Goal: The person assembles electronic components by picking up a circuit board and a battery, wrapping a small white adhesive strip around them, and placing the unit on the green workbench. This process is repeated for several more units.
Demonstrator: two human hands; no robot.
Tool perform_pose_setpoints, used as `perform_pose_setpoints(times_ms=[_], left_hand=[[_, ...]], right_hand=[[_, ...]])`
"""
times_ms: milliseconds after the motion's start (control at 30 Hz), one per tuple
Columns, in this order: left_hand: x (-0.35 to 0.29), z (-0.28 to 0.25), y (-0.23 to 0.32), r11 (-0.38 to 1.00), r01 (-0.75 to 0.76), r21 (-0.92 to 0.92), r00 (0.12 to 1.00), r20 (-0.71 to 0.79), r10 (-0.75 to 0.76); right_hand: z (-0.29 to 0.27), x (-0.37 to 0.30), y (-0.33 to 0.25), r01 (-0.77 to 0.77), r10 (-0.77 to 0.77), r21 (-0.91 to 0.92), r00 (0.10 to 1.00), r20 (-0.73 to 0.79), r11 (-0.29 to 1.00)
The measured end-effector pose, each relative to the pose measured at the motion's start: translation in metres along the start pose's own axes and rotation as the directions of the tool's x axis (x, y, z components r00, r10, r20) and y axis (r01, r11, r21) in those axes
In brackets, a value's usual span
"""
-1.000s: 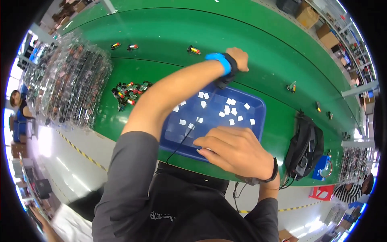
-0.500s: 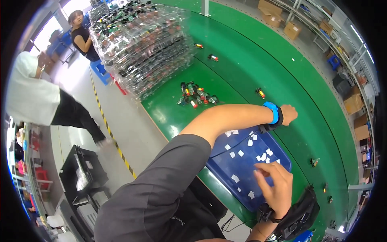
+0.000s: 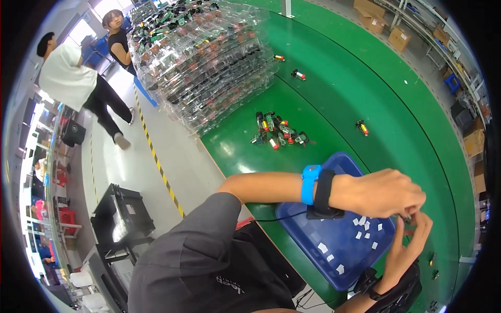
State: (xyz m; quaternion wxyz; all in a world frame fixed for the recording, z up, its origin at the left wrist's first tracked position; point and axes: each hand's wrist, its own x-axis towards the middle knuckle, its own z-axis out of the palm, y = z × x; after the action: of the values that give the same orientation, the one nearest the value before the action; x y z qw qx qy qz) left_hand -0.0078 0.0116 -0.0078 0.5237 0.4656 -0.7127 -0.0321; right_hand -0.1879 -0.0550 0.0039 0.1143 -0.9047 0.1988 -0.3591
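My left hand [image 3: 383,192] reaches across the near right part of the blue tray, its fingers curled down in a pinch. A blue watch-like band [image 3: 311,185] and a black strap [image 3: 324,190] circle its wrist. Just below, my right hand [image 3: 410,239] points up with thumb and fingers closing at the left fingertips. Between the two hands sits a small dark thing [image 3: 408,217], mostly hidden by the fingers. Beneath them is the blue tray [image 3: 308,245] with several small white pieces [image 3: 365,224] scattered in it.
A heap of small electronic assemblies [image 3: 279,130] lies beyond the tray on the green table [image 3: 235,151]. Other single assemblies [image 3: 362,128] lie along the green belt. Clear plastic trays [image 3: 203,68] stand stacked behind. A black bag-like thing [image 3: 402,287] is beside my right forearm. Two people are at the far left.
My left hand has come back toward me and met my right hand, which has risen and closed from a loose open pose. The view has shifted, and the person in white has walked farther away.
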Motion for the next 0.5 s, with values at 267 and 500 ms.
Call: perform_pose_setpoints(times_ms=[267,500], left_hand=[[-0.015,-0.003,-0.002,0.997,0.02,0.069,0.999,0.032,-0.022],[-0.023,-0.002,-0.009,0.985,0.099,0.139,0.985,0.126,-0.117]], right_hand=[[-0.009,-0.006,0.011,-0.114,0.067,0.144,0.953,0.295,0.983],[0.001,-0.006,0.022,0.166,-0.163,0.005,0.961,0.222,0.986]])
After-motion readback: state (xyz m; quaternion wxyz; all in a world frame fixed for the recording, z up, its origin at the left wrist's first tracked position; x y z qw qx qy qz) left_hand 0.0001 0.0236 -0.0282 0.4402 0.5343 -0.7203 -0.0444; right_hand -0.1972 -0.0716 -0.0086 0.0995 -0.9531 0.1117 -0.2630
